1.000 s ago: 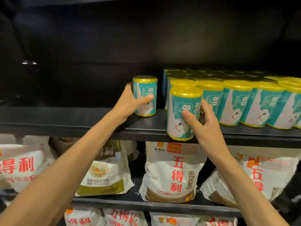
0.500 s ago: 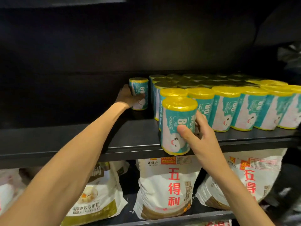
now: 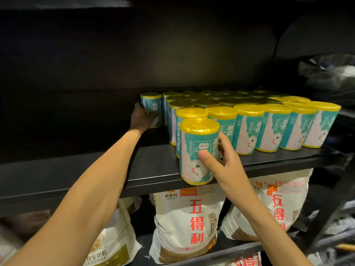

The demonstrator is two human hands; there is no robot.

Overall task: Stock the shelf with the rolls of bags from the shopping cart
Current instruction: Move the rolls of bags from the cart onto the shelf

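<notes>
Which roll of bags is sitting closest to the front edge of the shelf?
The roll gripped by the right hand. It stands alone at the shelf lip, ahead of the front row; the left hand holds another far back.

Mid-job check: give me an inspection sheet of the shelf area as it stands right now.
Surface: black shelf, bare on its left part.
Job's things: block of stocked rolls upright on the right; rear roll at the block's back left; front roll at the shelf's front edge.
Clutter: nothing seen.
Hands: left hand grips the rear roll; right hand holds the front roll, thumb on its label.
Cables: nothing seen.
Surroundings: flour bags on the shelf below; dark bagged bundle at upper right.
</notes>
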